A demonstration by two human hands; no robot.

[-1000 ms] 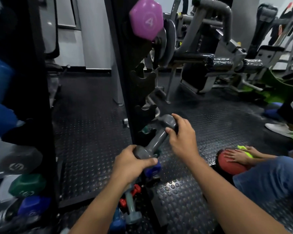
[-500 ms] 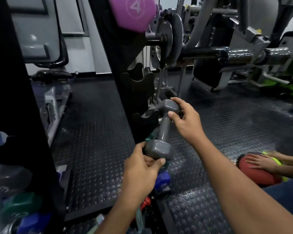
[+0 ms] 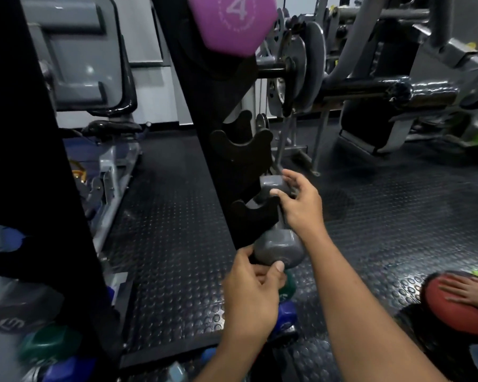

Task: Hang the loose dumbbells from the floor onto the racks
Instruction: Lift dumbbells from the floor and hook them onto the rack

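I hold a grey dumbbell point(image 3: 278, 248) with both hands against the black upright rack point(image 3: 204, 128). My left hand point(image 3: 253, 295) grips its near head from below. My right hand point(image 3: 301, 206) grips the far head and the bar. The bar lies at a black cradle hook point(image 3: 253, 215); another bare hook point(image 3: 240, 148) sits above. A purple dumbbell marked 4 point(image 3: 233, 22) hangs at the rack's top. Green point(image 3: 287, 282) and blue point(image 3: 286, 317) dumbbells lie on the floor under my left hand.
A second dark rack point(image 3: 39, 161) stands at left with grey, green and blue dumbbells point(image 3: 47, 346) low on it. Weight machines point(image 3: 370, 86) fill the back right. Another person's hand rests on a red ball point(image 3: 458, 310) at the right edge.
Both hands have lifted the grey dumbbell up from near the floor pile and brought its bar in against the rack's lower hook. The view has tilted upward.
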